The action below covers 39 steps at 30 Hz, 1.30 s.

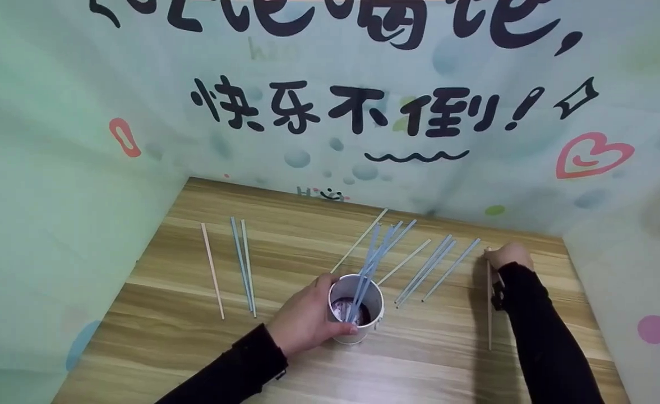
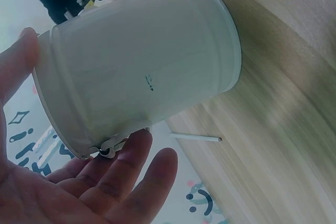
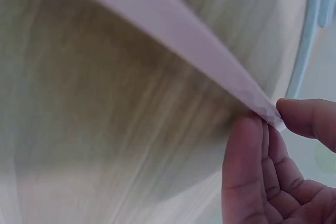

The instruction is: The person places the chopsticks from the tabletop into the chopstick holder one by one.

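Note:
My left hand (image 1: 304, 317) holds a small white metal bucket (image 1: 373, 297), with the thumb at its near rim and fingers round the far side. Several blue straws (image 1: 367, 275) lean inside it, tops towards the back wall. In the left wrist view the bucket (image 2: 142, 61) appears sideways, the fingers by its handle joint. At the right, my right hand (image 1: 512, 256) pinches the far end of a pink straw (image 1: 489, 306). The right wrist view has that straw (image 3: 173, 30) running away from the thumb and fingertips, slightly blurred.
On the wooden table (image 1: 195, 359), a pink straw (image 1: 212, 269), a blue straw (image 1: 241, 264) and a pale straw (image 1: 248, 269) lie left. Behind the bucket is a pale straw (image 1: 358, 241); blue straws (image 1: 451, 269) lie to its right. A printed cloth (image 1: 307, 168) rises behind.

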Motion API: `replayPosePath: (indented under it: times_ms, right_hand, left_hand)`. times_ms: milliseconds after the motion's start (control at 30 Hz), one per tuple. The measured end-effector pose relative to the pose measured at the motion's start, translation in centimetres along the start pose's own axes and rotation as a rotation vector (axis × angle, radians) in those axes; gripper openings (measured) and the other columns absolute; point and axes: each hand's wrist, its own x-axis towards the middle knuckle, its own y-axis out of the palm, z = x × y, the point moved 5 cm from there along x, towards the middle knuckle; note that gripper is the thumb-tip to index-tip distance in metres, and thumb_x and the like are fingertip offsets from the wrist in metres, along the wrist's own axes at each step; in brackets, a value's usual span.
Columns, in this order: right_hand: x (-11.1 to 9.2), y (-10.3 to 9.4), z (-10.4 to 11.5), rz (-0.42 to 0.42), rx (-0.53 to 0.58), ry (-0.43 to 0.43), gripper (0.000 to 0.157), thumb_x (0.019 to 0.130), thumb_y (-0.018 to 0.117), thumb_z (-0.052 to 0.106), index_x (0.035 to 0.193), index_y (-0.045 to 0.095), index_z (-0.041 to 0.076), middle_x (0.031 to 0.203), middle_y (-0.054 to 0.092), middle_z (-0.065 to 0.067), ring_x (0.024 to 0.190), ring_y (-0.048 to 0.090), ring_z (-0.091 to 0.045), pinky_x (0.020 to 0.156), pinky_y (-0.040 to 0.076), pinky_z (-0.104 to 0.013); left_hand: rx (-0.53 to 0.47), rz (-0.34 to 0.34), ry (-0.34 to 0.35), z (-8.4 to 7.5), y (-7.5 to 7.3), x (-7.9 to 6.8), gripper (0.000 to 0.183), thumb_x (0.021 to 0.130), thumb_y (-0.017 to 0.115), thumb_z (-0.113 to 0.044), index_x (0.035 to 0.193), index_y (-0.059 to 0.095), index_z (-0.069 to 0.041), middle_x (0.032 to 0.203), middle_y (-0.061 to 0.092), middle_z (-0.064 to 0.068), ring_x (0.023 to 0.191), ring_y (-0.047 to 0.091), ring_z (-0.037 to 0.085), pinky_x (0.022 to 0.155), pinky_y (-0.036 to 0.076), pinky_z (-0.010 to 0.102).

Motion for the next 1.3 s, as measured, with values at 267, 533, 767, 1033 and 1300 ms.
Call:
replayPosePath:
  times_ms: [267, 533, 767, 1033, 1300]
  right_hand:
    - [-0.6, -1.4, 0.1, 0.023, 0.093, -0.057, 0.040, 0.099, 0.059, 0.029, 0.099, 0.075, -0.008, 0.064, 0.071, 0.000, 0.065, 0.065, -0.014, 0.086, 0.052, -0.046]
    - [-2.0, -3.3, 1.0, 0.045, 0.434, -0.060, 0.045, 0.104, 0.055, 0.022, 0.130, 0.058, -0.015, 0.077, 0.071, 0.004, 0.069, 0.068, -0.002, 0.073, 0.060, -0.023]
    - [-3.6, -5.9, 2.2, -0.032, 0.603, -0.095, 0.047, 0.103, 0.057, 0.019, 0.133, 0.051, -0.018, 0.076, 0.067, 0.011, 0.067, 0.068, 0.000, 0.073, 0.060, -0.020]
    - [-6.5, -9.6, 3.7, -0.066, 0.812, -0.114, 0.043, 0.101, 0.063, 0.021, 0.131, 0.050, -0.007, 0.082, 0.068, 0.014, 0.074, 0.067, -0.003, 0.075, 0.060, -0.020]
    - [-10.4, -12.6, 6.8, -0.125, 0.920, -0.214, 0.033, 0.096, 0.070, 0.024, 0.117, 0.058, 0.002, 0.085, 0.071, 0.007, 0.074, 0.069, -0.008, 0.071, 0.060, -0.020]
  left_hand:
    - [-0.001, 0.012, -0.010, 0.0, 0.0, 0.2, 0.090, 0.076, 0.087, -0.047, 0.142, 0.044, -0.003, 0.132, 0.063, 0.018, 0.121, 0.063, 0.030, 0.105, 0.050, 0.046]
    - [-0.005, 0.016, -0.025, 0.0, -0.1, 0.3, 0.090, 0.076, 0.087, -0.047, 0.141, 0.043, -0.002, 0.131, 0.063, 0.018, 0.121, 0.062, 0.032, 0.105, 0.050, 0.048]
    - [-0.030, 0.012, -0.014, -0.1, 0.0, 0.2, 0.090, 0.076, 0.088, -0.045, 0.142, 0.044, -0.001, 0.131, 0.063, 0.018, 0.120, 0.063, 0.031, 0.104, 0.050, 0.048]
    - [-0.019, 0.013, 0.005, -0.2, 0.1, 0.2, 0.090, 0.076, 0.088, -0.044, 0.142, 0.044, -0.001, 0.130, 0.063, 0.018, 0.120, 0.062, 0.031, 0.104, 0.050, 0.048]
    - [0.001, 0.010, -0.006, -0.3, 0.0, 0.1, 0.088, 0.076, 0.088, -0.044, 0.141, 0.045, -0.002, 0.129, 0.064, 0.016, 0.119, 0.063, 0.031, 0.103, 0.050, 0.048]
